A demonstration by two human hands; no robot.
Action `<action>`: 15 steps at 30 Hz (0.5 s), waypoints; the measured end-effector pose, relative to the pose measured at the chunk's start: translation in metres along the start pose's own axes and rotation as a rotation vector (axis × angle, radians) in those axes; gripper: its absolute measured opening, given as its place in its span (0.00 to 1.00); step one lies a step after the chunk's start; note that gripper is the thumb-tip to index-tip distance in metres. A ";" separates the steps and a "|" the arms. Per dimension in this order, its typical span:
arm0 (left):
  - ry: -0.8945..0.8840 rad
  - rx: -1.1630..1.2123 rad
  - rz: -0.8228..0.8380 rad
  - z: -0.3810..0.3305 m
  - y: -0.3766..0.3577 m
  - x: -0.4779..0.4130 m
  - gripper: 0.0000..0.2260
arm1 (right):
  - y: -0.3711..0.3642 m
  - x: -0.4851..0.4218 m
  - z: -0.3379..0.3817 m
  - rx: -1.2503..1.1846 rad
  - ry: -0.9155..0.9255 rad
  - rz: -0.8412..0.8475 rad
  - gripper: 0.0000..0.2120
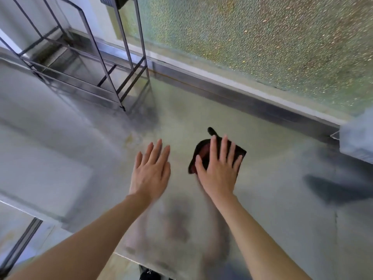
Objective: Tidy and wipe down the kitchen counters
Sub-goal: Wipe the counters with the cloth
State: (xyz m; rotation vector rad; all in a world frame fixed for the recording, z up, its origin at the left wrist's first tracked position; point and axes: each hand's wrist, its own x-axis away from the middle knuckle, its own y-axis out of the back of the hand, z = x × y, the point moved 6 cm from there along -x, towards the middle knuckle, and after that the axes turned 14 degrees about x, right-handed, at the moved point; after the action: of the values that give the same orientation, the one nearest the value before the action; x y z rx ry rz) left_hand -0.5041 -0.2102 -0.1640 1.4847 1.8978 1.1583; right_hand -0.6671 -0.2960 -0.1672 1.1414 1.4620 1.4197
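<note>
While the dark cloth (202,153) with its reddish fold is lying flat near the middle of the steel counter (272,178), I am seeing the right hand (219,170) pressing down on it, fingers straight and spread, not curled round it. Just beside it, the left hand (150,170) is also lying open, fingers straight and close together, holding nothing; I cannot tell whether it is touching the surface. Farther out, a wire rack (90,63) is standing at the back left, a metal ledge (232,91) is running beneath the pebbled window glass (262,37), and a pale blue object (357,138) is showing at the right edge.
</note>
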 end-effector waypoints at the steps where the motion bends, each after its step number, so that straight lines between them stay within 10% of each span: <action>1: 0.008 -0.011 0.001 0.000 -0.002 -0.004 0.23 | 0.000 -0.014 -0.012 -0.028 -0.132 0.020 0.36; 4: 0.031 -0.077 -0.017 0.003 -0.005 -0.006 0.23 | 0.003 -0.027 0.002 -0.043 -0.190 0.054 0.37; 9: 0.042 -0.134 0.001 0.003 -0.007 -0.005 0.23 | 0.005 -0.029 0.046 0.050 0.553 -0.018 0.34; 15: 0.047 -0.165 0.008 0.003 -0.007 -0.008 0.23 | 0.006 -0.146 -0.017 0.043 0.034 0.058 0.33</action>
State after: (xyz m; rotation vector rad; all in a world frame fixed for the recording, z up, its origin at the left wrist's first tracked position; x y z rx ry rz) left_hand -0.5030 -0.2167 -0.1721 1.3881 1.7806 1.3292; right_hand -0.6411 -0.4405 -0.1678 1.2006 1.4997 1.4601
